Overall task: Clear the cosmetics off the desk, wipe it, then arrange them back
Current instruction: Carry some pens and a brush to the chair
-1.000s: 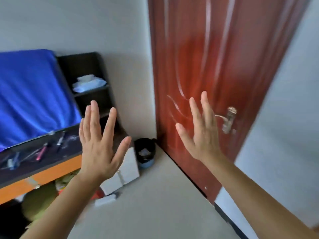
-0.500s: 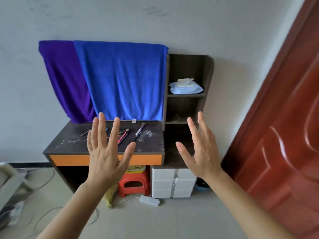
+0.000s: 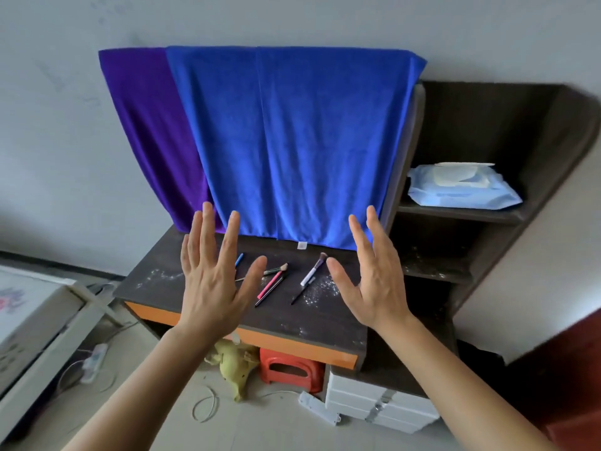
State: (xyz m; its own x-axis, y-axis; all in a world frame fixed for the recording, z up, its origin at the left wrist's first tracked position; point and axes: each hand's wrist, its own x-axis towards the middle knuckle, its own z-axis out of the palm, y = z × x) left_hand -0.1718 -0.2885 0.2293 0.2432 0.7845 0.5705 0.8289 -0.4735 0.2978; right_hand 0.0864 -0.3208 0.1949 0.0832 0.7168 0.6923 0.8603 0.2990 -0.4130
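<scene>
"What's in the shelf unit point(image 3: 494, 125) next to the surface?"

"The top compartment holds a pale blue pack of wipes point(image 3: 461, 190), lying flat, its white flap lifted. The compartment under it shows only pale specks on its board. The lowest one is too dark for me to tell."

"And the white box underneath?"

"A drawer box point(image 3: 374, 402) on the floor, a metal clasp on its front, so I can't see inside. Beside it, under the surface, are a red stool point(image 3: 286, 369) and a yellow soft toy point(image 3: 232, 359)."

"The cosmetics?"

"All on the dark surface point(image 3: 153, 288), scattered near its middle, in front of the blue towel point(image 3: 292, 141) that hangs behind. A purple towel point(image 3: 146, 125) hangs to the left of that. A white-handled brush point(image 3: 313, 270) with a dark tuft lies slanted, a thin black liner point(image 3: 299, 296) just below it. Left of those, a pink pencil point(image 3: 271, 283) and a dark pencil point(image 3: 261, 300) lie side by side. A peach-tipped brush point(image 3: 276, 270) lies above them, and a blue pen point(image 3: 239, 260) peeks out by the left hand point(image 3: 211, 284). White powder point(image 3: 320, 289) dusts the surface around them."

"The hands?"

"Both are raised before the surface, fingers straight and spread, holding nothing. The left hand hides part of the cosmetics. The right hand point(image 3: 374, 284) hovers just right of the white-handled brush."
</scene>
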